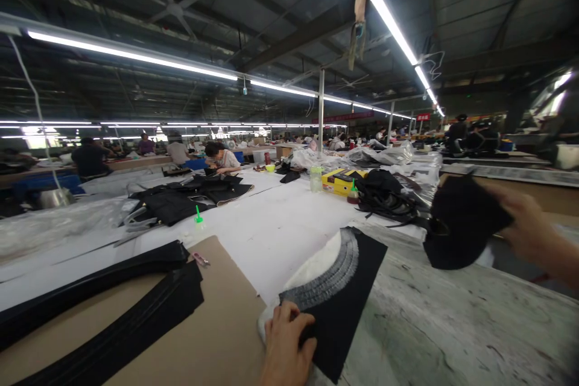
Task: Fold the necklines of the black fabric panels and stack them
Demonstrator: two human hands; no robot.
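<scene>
Lower centre of the frame: a black panel (pixel 348 307) with a curved, grey-streaked band (pixel 332 283) lies flat, partly over a mottled grey-green surface (pixel 443 313). Watching from a distance, I see the left hand (pixel 289 341) at the panel's lower-left edge, fingers bent, thumb and forefinger apart; whether it pinches the material or merely presses it, I cannot tell. Well apart from it, at the right of the frame, the right hand (pixel 529 226) is clamped on the edge of a raised black piece (pixel 465 226).

My concern is the panel: with one hand bearing on a single edge, it could skew or ruck. The raised piece, gripped at one side, might fold over on itself, or catch the black straps (pixel 389 199) near it. A wide sweep there could tip the green-tipped bottle (pixel 353 195) beside the yellow box (pixel 337 182), its dark liquid a threat to cloth.

At lower left, curved black strips (pixel 113 273) rest on a brown board (pixel 217 325), a small pink tool (pixel 201 259) near their ends. Beyond stretches the white counter (pixel 280 211); at middle left, a co-worker (pixel 224 160) bends over dark material beneath strip lights (pixel 131 56).
</scene>
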